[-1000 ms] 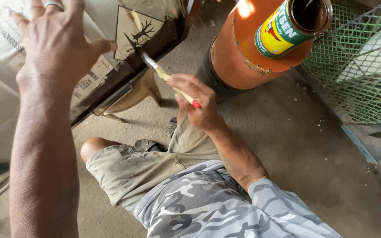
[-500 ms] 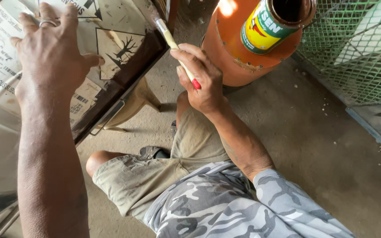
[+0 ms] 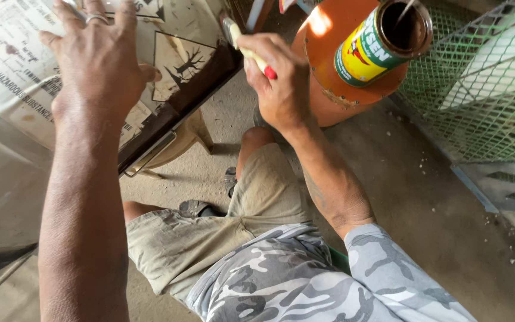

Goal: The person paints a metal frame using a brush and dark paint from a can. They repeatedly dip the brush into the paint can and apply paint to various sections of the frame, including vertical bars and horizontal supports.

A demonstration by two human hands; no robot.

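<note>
An open paint can (image 3: 382, 42) sits on an orange drum (image 3: 329, 77); inside looks dark, maybe paint. The right hand (image 3: 278, 83) grips a brush (image 3: 242, 45) at the panel's (image 3: 25, 77) edge. The left hand (image 3: 99, 65) lies flat and open on the panel, with bare floor (image 3: 424, 214) to the right.

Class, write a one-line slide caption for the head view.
Left hand pressed flat on a labelled metal panel while the right hand holds a small paintbrush beside an open paint can.
</note>
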